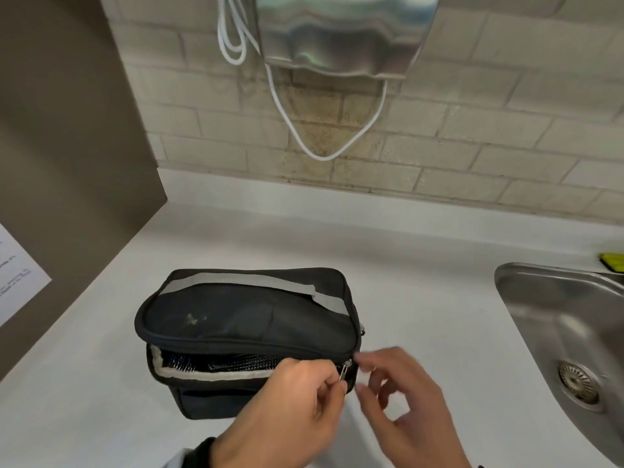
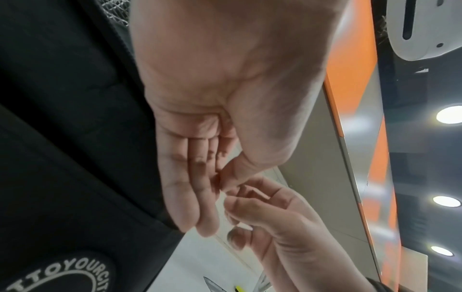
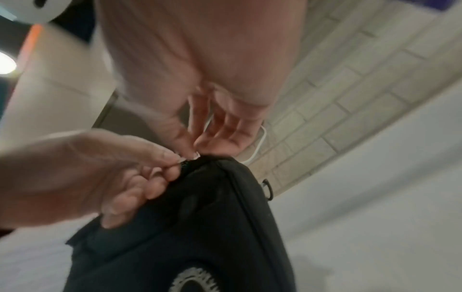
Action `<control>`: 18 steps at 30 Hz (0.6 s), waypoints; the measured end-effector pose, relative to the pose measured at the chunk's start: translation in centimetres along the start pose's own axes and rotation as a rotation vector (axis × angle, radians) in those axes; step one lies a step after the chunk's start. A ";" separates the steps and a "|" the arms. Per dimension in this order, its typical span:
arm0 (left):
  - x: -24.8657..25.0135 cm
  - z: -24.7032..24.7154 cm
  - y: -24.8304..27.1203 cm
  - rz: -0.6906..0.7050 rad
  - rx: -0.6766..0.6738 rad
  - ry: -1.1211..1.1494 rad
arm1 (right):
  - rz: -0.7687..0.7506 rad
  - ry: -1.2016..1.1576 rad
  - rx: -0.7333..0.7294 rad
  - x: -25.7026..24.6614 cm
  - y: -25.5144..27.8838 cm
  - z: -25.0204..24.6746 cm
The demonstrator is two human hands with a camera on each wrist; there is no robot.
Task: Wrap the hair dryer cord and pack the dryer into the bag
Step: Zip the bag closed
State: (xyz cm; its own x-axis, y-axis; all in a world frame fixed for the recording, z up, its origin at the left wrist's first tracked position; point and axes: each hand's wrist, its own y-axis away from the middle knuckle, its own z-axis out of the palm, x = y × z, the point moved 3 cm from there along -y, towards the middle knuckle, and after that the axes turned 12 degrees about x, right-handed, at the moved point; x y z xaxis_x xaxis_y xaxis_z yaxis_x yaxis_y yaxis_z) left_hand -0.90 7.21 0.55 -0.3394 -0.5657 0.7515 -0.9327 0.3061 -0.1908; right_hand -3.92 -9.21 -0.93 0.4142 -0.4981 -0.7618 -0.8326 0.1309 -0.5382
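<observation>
A black zip bag with a grey handle strap lies on the white counter. Its lid is shut down but unzipped along the front, where silver lining and something dark show in the gap. The hair dryer itself cannot be made out. My left hand pinches the metal zipper pull at the bag's front right corner. My right hand, blurred, hovers just right of that corner with loosely curled fingers and holds nothing. In the right wrist view its fingertips reach the bag's corner seam beside the left hand.
A steel sink is set into the counter at the right, with a yellow-green item behind it. A steel wall dispenser and a hanging white cord are on the tiled wall. A brown panel with a paper sheet stands on the left.
</observation>
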 end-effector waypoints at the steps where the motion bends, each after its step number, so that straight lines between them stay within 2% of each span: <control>1: 0.0 0.0 0.0 0.032 0.008 0.001 | -0.074 0.090 0.028 0.2 -0.5 -0.1; 5: -0.1 -0.2 0.2 0.121 0.030 -0.038 | -0.371 0.366 -0.079 0.3 -2.6 0.5; 8: -0.7 -1.2 0.7 0.170 0.059 -0.127 | -0.507 0.461 -0.124 0.4 -3.5 0.6; 12: -2.0 -4.3 2.1 0.211 0.092 -0.244 | -0.526 0.537 -0.131 1.1 -3.8 -0.9; 18: -5.2 -10.5 4.5 0.196 0.127 -0.343 | -0.564 0.573 -0.084 1.3 -3.8 -1.5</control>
State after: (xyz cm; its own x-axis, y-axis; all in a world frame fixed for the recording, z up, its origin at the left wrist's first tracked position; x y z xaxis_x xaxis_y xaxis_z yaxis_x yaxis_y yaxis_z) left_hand -2.06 19.59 2.36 -0.5129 -0.7351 0.4434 -0.8468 0.3485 -0.4018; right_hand -0.77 -11.65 0.66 0.5465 -0.8347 -0.0680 -0.5888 -0.3252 -0.7400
